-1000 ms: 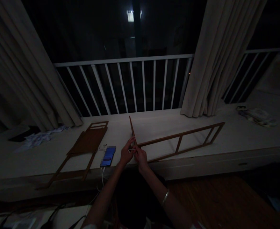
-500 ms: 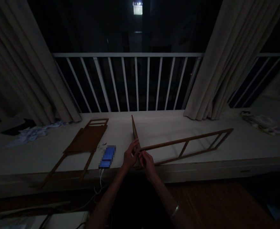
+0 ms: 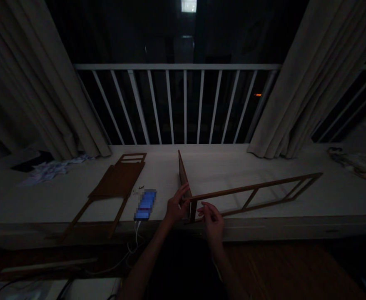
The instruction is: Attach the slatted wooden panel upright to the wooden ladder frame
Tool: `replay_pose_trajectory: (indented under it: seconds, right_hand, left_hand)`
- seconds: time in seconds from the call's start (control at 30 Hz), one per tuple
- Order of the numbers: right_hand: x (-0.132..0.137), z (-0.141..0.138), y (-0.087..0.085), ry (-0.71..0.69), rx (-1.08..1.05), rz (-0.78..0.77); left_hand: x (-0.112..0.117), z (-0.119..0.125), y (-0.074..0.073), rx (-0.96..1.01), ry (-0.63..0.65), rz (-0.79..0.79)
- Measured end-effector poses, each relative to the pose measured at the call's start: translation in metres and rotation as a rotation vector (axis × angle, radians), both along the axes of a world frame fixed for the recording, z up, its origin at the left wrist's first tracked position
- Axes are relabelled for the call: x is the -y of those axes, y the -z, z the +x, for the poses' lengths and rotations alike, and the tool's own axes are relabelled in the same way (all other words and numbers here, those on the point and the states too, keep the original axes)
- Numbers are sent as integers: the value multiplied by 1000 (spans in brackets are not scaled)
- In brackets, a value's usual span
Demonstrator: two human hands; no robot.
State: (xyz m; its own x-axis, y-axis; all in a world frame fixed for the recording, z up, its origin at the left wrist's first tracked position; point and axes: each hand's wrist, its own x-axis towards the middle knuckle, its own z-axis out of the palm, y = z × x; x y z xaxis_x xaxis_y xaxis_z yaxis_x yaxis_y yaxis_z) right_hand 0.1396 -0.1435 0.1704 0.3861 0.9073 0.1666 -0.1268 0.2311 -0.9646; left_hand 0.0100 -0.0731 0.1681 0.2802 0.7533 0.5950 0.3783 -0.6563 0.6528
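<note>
A brown wooden frame (image 3: 251, 198) with crossbars lies on its side on the white ledge. At its left end it meets an upright wooden panel (image 3: 184, 175), which stands at an angle to it. My left hand (image 3: 177, 207) is closed around this corner, fingers on the panel and thumb near the joint. Just right of the corner, my right hand (image 3: 213, 220) is apart from the joint, its fingers curled together. Whether a small thing sits in that pinch is too dark to make out.
Left on the ledge (image 3: 220, 162) lies a folded wooden chair-like piece (image 3: 117, 179). Beside it is a phone (image 3: 145, 205) with a white cable (image 3: 135, 246) and small loose parts (image 3: 140, 188). A white railing (image 3: 184, 104) and curtains (image 3: 282, 83) stand behind. Cloth (image 3: 357, 164) lies far right.
My right hand has drawn back to the right from the joint, where a thin light-coloured piece showed between the hands. My left hand keeps its hold. The view has shifted slightly.
</note>
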Motion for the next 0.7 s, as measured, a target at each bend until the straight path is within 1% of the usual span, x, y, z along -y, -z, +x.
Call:
replay_pose_trajectory:
  seconds: [0.1, 0.27, 0.33, 0.47, 0.7]
  right_hand:
    - [6, -2, -1, -32, 6, 43]
    - [18, -10, 3, -261, -28, 105]
    - [23, -10, 4, -317, -21, 117]
    - [27, -3, 4, -329, 31, 117]
    - [20, 3, 4, -327, 37, 82]
  left_hand:
    - [1, 0, -1, -5, -11, -1]
    - [5, 1, 1, 5, -34, 5]
    - [7, 2, 2, 13, -46, 0]
    - [11, 4, 2, 28, -37, -2]
    - [17, 7, 0, 42, -21, 8]
